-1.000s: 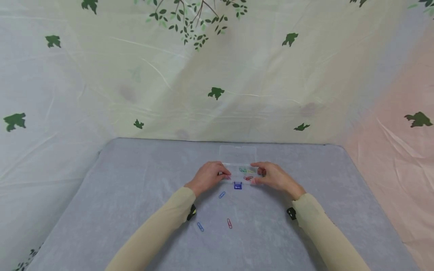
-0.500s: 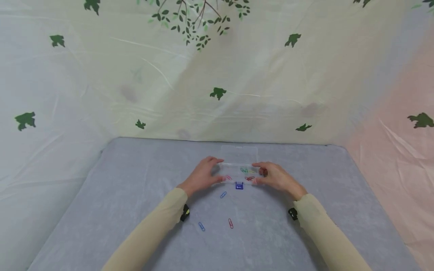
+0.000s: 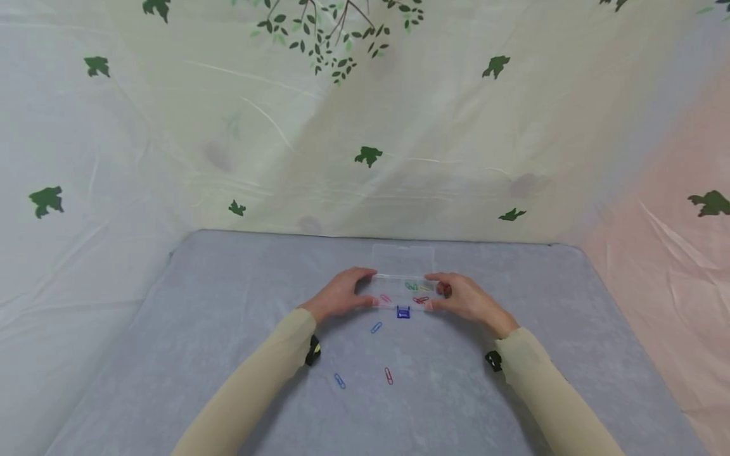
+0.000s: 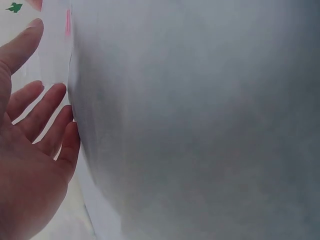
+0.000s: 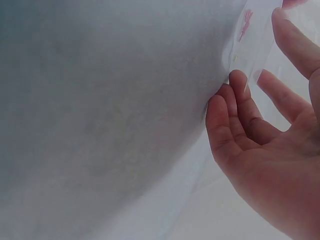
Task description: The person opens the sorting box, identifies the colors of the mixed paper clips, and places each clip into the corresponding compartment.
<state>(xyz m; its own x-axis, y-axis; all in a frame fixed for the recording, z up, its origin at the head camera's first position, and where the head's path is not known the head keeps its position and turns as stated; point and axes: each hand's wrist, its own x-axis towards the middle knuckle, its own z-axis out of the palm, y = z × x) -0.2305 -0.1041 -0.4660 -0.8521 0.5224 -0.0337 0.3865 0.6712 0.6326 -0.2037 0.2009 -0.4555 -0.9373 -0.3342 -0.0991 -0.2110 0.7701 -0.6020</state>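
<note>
A clear plastic box [image 3: 399,293] lies at the back middle of the table in the head view, its clear lid [image 3: 402,259] swung back and a blue latch [image 3: 403,312] at its front. Inside are pink paper clips [image 3: 385,298] front left, red paper clips [image 3: 421,300] front right, green paper clips [image 3: 411,287] and a yellow paper clip [image 3: 424,288] behind. My left hand [image 3: 341,293] holds the left end, thumb at the front corner and index finger at the back. The right hand [image 3: 466,299] grips the right end the same way, its other fingers curled beside the wall.
On the grey cloth in front of the box lie a blue paper clip [image 3: 376,327], another blue paper clip [image 3: 339,380] nearer the body and a red paper clip [image 3: 389,375]. A leaf-printed curtain [image 3: 365,190] rises behind the table's back edge.
My left hand has drawn back from the box's front left part, uncovering the pink paper clips, and spread to the box's left corners. The right hand has stayed at its end.
</note>
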